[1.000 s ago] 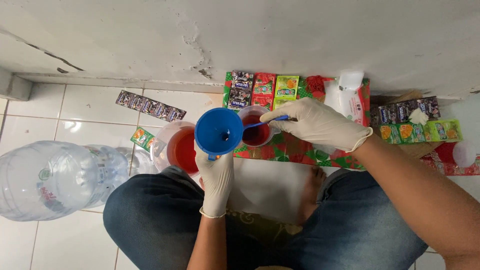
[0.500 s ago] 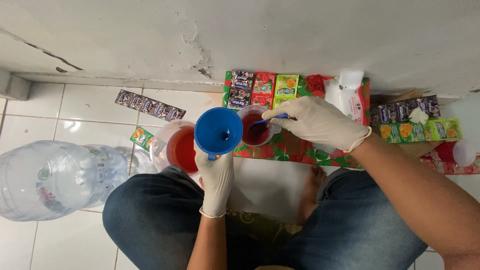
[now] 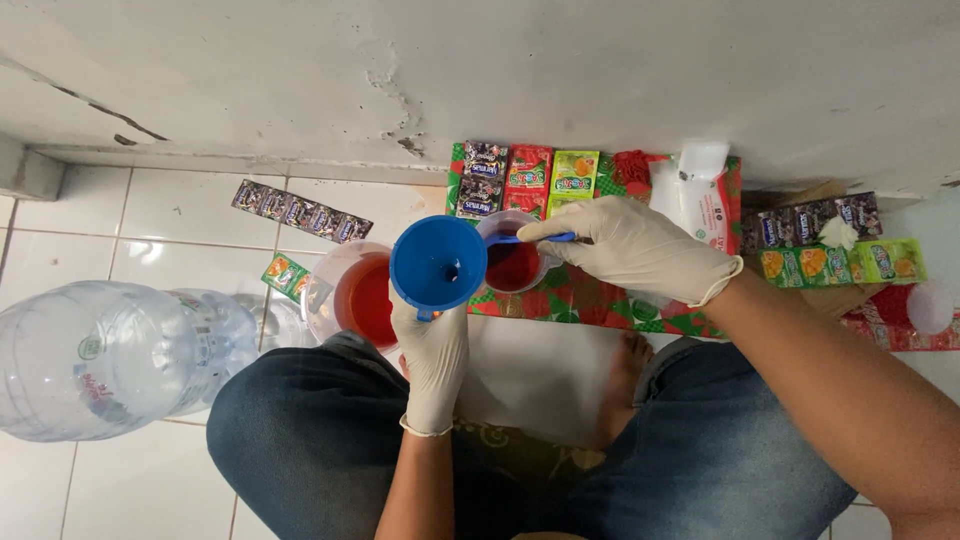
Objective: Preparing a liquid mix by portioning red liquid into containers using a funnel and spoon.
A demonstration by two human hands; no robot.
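Clear plastic fills the left edge of the tiled floor: a big water jug lies on its side beside my left knee. Just right of it a small green sachet sits on the tiles, and farther back, near the wall, lies a dark strip of sachets.

Next comes a clear jug holding red liquid, standing on the floor against my left thigh. My left hand, gloved in white, is closed around the stem of a blue funnel; the funnel's wide mouth faces up and overlaps the jug's right rim, hiding part of it.

Touching the funnel's right side is a small clear cup with dark red liquid in it. My gloved right hand pinches a small blue handle over that cup's rim, fingers shut on it; what the handle ends in I cannot tell.

The cup stands on a red and green patterned sheet spread along the wall. At its back edge stand purple, red and green sachets, then a white pouch. Toward the right edge lie more strips of dark, orange and green sachets.
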